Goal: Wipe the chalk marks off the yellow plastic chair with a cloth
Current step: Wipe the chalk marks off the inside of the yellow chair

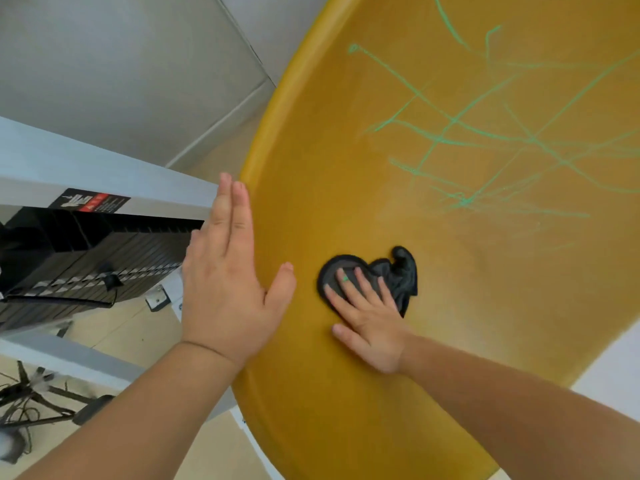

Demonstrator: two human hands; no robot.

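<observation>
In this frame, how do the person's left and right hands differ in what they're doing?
The left hand sits at the yellow chair's rim with no cloth; the right hand presses the black cloth onto it. The left hand's fingers lie together, the right hand's are spread. Both are flat, clear of the green chalk marks.

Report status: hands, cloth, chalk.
Left hand open against yellow chair rim. Right hand flat, pressing black cloth on it. Green chalk marks beyond cloth, unwiped. Nothing in the way.

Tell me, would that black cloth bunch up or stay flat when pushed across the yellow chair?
Probably floppy: the black cloth lies crumpled on one side. It likely slides easily, since the yellow chair looks smooth.
</observation>
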